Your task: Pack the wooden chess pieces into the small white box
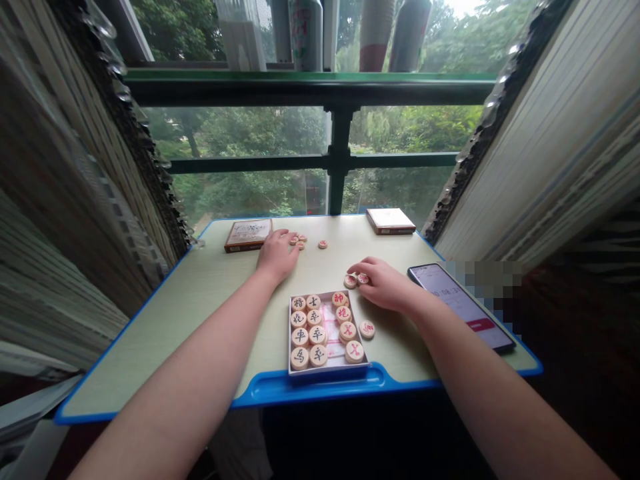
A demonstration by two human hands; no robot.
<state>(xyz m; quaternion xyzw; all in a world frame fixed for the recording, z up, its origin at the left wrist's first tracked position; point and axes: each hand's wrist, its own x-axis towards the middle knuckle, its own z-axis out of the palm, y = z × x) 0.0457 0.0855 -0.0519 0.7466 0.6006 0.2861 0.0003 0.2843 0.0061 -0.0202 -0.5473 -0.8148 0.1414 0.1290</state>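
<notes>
An open shallow box (291, 333) of wooden xiangqi pieces sits at the table's front edge, black-marked pieces (316, 335) in two columns on its left and red-marked pieces (347, 331) on its right. My left hand (279, 255) lies open, fingers stretched out, against a small cluster of pieces (301, 245) at the far side. Thumb and fingers of my right hand (380, 283) close around a red xiangqi piece (363, 279), with another piece (350, 281) touching it on the left. One loose red piece (367, 329) rests just right of the box.
A single piece (323, 245) lies beyond the box. Two flat boxes, one at the left (249, 233) and one at the right (391, 221), stand at the table's far edge. A phone (460, 303) showing a timer lies at the right. Curtains and a window rail (310, 90) surround the table (200, 300).
</notes>
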